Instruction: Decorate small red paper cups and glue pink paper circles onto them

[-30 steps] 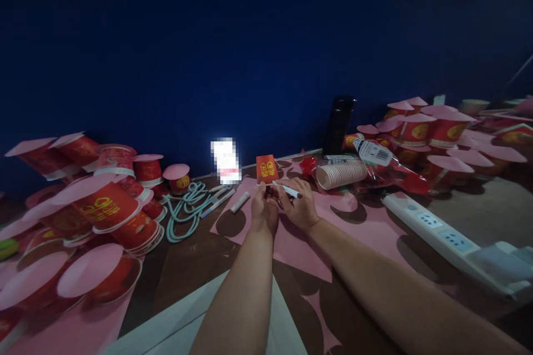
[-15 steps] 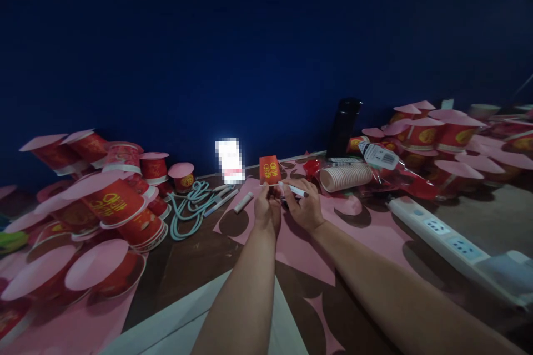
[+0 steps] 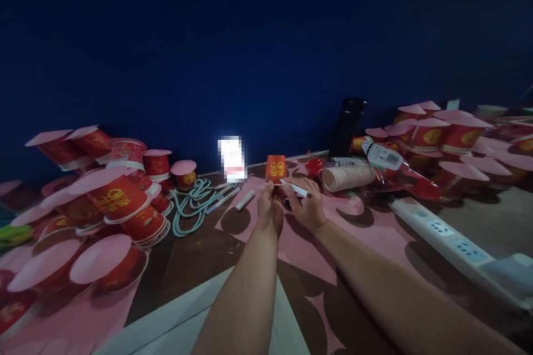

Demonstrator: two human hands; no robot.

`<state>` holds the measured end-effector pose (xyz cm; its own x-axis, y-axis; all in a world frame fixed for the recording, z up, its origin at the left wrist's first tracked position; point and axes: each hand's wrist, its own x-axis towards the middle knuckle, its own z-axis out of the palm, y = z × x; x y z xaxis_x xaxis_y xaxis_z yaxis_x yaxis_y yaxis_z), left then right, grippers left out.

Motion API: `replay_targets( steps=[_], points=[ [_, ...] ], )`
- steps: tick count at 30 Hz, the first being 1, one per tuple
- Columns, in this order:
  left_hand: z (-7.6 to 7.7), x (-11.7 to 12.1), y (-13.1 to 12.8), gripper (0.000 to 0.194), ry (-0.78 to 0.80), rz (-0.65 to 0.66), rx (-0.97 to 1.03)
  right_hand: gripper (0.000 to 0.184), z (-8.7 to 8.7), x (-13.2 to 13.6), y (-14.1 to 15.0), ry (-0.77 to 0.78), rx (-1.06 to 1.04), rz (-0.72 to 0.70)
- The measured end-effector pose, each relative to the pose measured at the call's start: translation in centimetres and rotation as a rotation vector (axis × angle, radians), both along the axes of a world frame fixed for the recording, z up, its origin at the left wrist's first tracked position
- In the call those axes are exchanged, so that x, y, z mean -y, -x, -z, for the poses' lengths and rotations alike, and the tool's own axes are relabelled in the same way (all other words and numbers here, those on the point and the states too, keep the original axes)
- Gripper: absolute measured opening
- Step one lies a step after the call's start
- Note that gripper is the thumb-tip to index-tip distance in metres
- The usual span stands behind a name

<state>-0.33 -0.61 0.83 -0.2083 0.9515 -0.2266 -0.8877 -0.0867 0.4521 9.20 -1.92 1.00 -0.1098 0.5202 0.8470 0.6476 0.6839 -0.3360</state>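
Observation:
My left hand (image 3: 270, 204) is closed on a red paper cup (image 3: 275, 168) with gold characters, its rim side toward me and its base pointing up. In my right hand (image 3: 307, 205) is a white marker (image 3: 298, 188) with a dark end, slanting so that its left end lies close to the cup's rim. I cannot make out whether the marker touches the cup. Beneath both hands lies a pink paper sheet (image 3: 306, 249) with round holes cut in it. A small white glue stick or tube (image 3: 245, 200) rests left of my left hand.
Red cups topped with pink discs (image 3: 120, 197) crowd the left, and more cups (image 3: 428, 136) the right. A bright phone screen (image 3: 232, 159), a coiled cable (image 3: 195, 205), a black flask (image 3: 347, 126), a stack of nested cups (image 3: 348, 177) and a power strip (image 3: 443, 238) surround my hands.
The red cup has turned more upright and shifted slightly right with my left hand. The marker stays in my right hand near the rim. The whole view has shifted a little.

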Motion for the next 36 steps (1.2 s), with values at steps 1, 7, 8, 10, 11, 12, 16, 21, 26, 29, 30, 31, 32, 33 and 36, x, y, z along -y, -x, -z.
replay_targets(
  steps=[1,7,8,10,11,12,16,21,26,29,30,31,32,33,36],
  points=[
    [-0.06,0.04,0.0,0.013,0.004,-0.003,0.003,0.017,-0.04,0.02,0.0,0.003,-0.002,0.001],
    [0.01,0.0,0.02,0.015,0.012,0.008,0.015,0.017,-0.1,0.0,0.03,0.014,0.006,0.009],
    [0.04,-0.02,0.02,0.014,0.006,0.007,0.013,0.017,-0.08,-0.03,0.03,0.01,0.0,0.006],
    [0.08,-0.02,0.01,0.011,-0.016,0.01,0.006,0.018,-0.05,-0.06,0.03,0.006,-0.005,0.001],
    [0.06,-0.01,0.0,0.011,-0.023,0.015,0.0,0.018,-0.05,-0.06,0.03,0.006,-0.005,0.0],
    [0.03,0.02,-0.01,0.012,-0.022,0.017,-0.006,0.017,-0.05,-0.05,0.04,0.008,-0.003,0.0],
    [-0.25,0.17,-0.05,0.014,-0.004,0.02,-0.025,0.018,-0.13,0.04,0.09,0.019,-0.002,-0.001],
    [-0.29,0.19,-0.09,0.017,-0.005,0.036,-0.023,0.018,-0.1,0.07,0.09,0.02,0.005,-0.001],
    [-0.04,0.06,-0.08,0.015,-0.014,0.033,-0.023,0.018,0.04,0.01,0.11,0.013,0.003,0.007],
    [0.04,0.02,-0.07,0.017,-0.006,0.042,-0.01,0.018,0.11,-0.05,0.13,0.027,0.024,0.01],
    [0.03,0.03,-0.07,0.017,-0.009,0.038,-0.004,0.019,0.12,-0.07,0.12,0.029,0.024,0.009],
    [0.0,0.05,-0.05,0.017,-0.013,0.031,0.0,0.019,0.12,-0.08,0.1,0.027,0.018,0.008],
    [-0.04,0.09,-0.04,0.016,-0.014,0.023,0.002,0.02,0.11,-0.1,0.07,0.02,0.006,0.008],
    [-0.08,0.13,-0.01,0.014,-0.011,0.016,0.002,0.021,0.09,-0.11,0.04,0.011,-0.009,0.008],
    [-0.13,0.22,0.06,0.01,0.0,0.006,0.002,0.021,0.02,-0.11,-0.04,-0.014,-0.045,0.008]
  ],
)
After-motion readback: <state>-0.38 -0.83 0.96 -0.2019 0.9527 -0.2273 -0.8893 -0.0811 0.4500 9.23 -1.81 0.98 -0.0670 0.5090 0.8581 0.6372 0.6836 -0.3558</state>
